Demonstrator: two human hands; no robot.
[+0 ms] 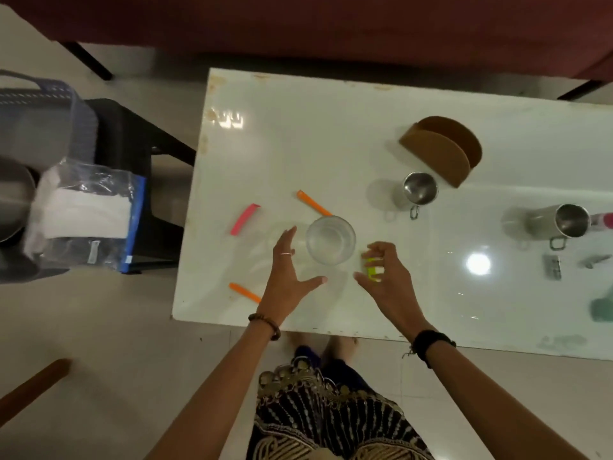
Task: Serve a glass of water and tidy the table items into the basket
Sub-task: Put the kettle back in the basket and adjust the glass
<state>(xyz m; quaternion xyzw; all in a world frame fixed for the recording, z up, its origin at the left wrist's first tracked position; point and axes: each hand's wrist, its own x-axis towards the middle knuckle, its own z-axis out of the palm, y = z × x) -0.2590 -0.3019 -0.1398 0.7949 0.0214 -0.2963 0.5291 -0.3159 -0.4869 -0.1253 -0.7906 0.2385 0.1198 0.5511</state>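
Note:
A clear drinking glass point(330, 240) stands upright on the white table point(298, 144) near its front edge. My left hand point(292, 270) is just left of the glass, fingers straight and spread, holding nothing. My right hand point(386, 273) is just right of the glass, its fingers curled round a small green and white object point(374, 270). Two orange sticks point(313, 203) point(244, 292) and a pink one point(244, 219) lie on the table around the glass. A grey basket point(39, 104) sits off the table at the far left.
Two steel cups point(418, 190) point(569, 220) and a brown holder point(442, 149) stand to the right. Small metal items point(552, 267) and a green thing point(602, 310) lie far right. A plastic bag of white cloth point(86, 214) rests on a dark stool point(139, 154).

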